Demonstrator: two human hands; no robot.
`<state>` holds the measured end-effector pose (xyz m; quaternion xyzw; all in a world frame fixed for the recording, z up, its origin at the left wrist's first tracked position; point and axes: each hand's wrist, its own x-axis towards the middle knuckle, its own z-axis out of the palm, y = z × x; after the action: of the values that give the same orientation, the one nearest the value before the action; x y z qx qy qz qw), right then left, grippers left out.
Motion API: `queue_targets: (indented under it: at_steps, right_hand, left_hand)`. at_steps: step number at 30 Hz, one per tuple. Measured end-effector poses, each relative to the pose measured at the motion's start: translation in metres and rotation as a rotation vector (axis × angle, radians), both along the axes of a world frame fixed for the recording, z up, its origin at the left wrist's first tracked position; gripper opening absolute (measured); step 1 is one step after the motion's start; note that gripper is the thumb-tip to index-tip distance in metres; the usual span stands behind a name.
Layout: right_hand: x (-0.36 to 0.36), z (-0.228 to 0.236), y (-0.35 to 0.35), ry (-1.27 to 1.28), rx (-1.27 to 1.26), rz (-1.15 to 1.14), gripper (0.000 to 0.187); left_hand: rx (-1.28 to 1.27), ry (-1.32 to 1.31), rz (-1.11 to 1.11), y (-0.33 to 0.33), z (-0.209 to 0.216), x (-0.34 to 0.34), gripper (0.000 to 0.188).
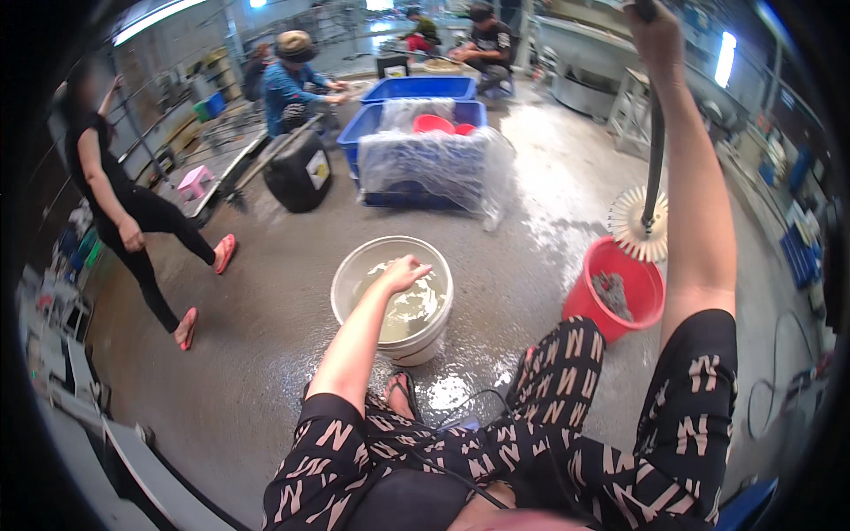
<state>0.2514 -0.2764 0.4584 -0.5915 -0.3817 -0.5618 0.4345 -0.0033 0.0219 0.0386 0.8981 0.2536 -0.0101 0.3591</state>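
Right hand [660, 46] clamps black rod [656, 146] high, presumably so the fanned disc [627, 227] hangs free; left hand [405, 273] (closure cannot be determined) overlies white bucket [423, 342].

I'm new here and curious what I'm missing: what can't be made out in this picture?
In the head view:
Top of the black rod: cut off by the upper edge, near the right hand.
Bottom of the white bucket: hidden by cloudy, glinting water.
Underside of the left hand: turned from the camera.
Grey clump in the red bucket: too small to identify.
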Motion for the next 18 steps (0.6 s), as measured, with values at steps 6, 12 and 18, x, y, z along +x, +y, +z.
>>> queue_targets:
  at_steps: [6,12,18]
  right_hand:
    - [0.025,-0.105,-0.034,0.298,-0.416,-0.430,0.034]
    - [0.044,-0.239,-0.054,0.447,-0.788,-0.489,0.023]
    - [0.039,-0.339,-0.033,0.538,-1.002,-0.427,0.030]
  left_hand:
    - [-0.003,0.101,0.056,-0.007,-0.057,-0.023,0.056]
    - [-0.016,0.042,0.139,-0.001,-0.095,-0.058,0.054]
    - [0.002,0.053,0.263,0.006,-0.116,-0.087,0.049]
